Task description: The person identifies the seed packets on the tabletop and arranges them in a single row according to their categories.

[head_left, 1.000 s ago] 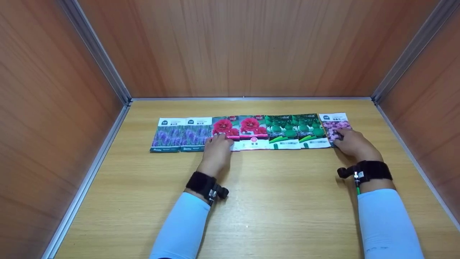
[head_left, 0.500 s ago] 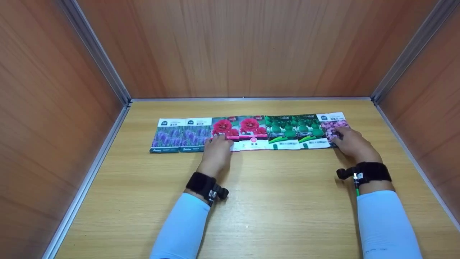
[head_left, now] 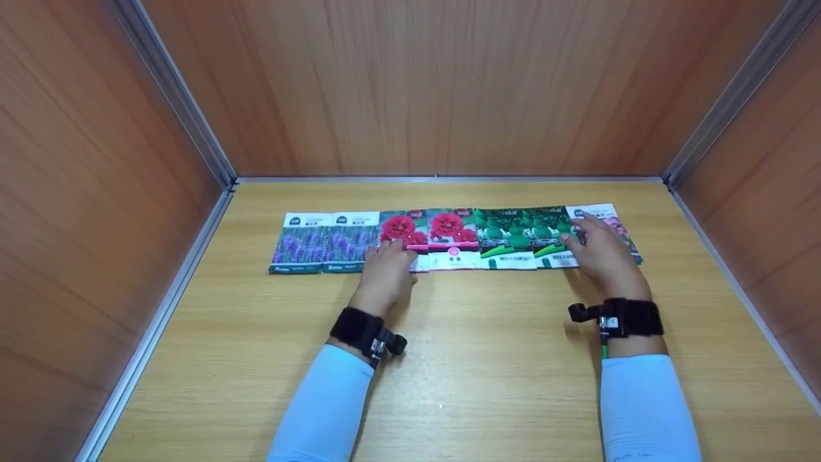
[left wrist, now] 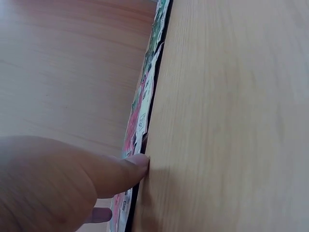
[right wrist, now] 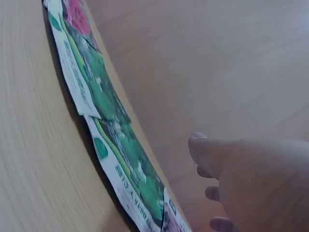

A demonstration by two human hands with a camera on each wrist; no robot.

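Several flat seed packets lie side by side in one row. From the left come two lavender packets (head_left: 351, 242), two red-flower packets (head_left: 447, 231), two green packets (head_left: 510, 234) and one pink-flower packet (head_left: 619, 226). My left hand (head_left: 387, 273) rests on the left red-flower packet, covering its lower left part. In the left wrist view, the thumb (left wrist: 130, 169) touches the row's near edge. My right hand (head_left: 604, 253) is over the right green packet and the pink-flower packet, partly hiding both. Loosely bent fingers (right wrist: 212, 193) hold nothing in the right wrist view and appear raised off the packets.
The wooden tabletop (head_left: 487, 359) extends in front of the row. Wood-grain panels enclose it at the back (head_left: 436, 90), left (head_left: 96, 224) and right (head_left: 757, 192), with metal strips along the joints. Each wrist wears a black strap with a small camera.
The pink-flower packet first slid slightly left against the green one under my right hand. That hand has since let go and moved left and up. My left hand has stayed in place.
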